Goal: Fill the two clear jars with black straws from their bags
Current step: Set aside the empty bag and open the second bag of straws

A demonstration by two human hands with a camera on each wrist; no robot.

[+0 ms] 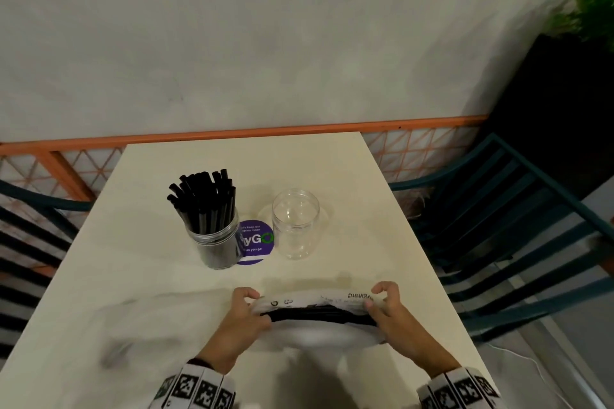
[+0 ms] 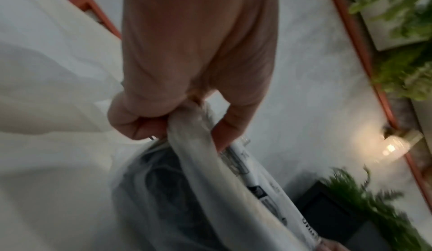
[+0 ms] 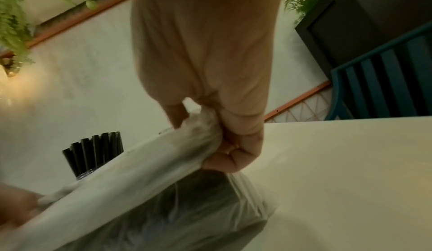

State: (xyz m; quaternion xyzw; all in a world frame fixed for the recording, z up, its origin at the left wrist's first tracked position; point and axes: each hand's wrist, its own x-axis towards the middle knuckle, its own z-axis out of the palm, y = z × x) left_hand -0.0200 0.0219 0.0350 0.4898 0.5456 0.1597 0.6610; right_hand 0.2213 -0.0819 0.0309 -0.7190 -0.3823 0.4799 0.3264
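A clear jar (image 1: pixel 217 242) packed with upright black straws (image 1: pixel 202 199) stands left of centre on the cream table (image 1: pixel 349 176). An empty clear jar (image 1: pixel 295 224) stands to its right. Near the table's front edge both hands hold a translucent plastic bag of black straws (image 1: pixel 315 312) by its top. My left hand (image 1: pixel 247 305) pinches the bag's left end (image 2: pixel 187 122). My right hand (image 1: pixel 382 300) grips the right end (image 3: pixel 205 131). Dark straws show through the bag (image 2: pixel 163 181) below the fingers. The filled jar's straw tips (image 3: pixel 93 151) show behind the bag in the right wrist view.
A round purple sticker (image 1: pixel 255 241) lies flat between the two jars. A blurred crumpled clear bag (image 1: pixel 139 325) lies on the table at front left. Teal slatted chairs (image 1: pixel 518 226) flank the table; an orange rail (image 1: pixel 265 131) and wall stand behind.
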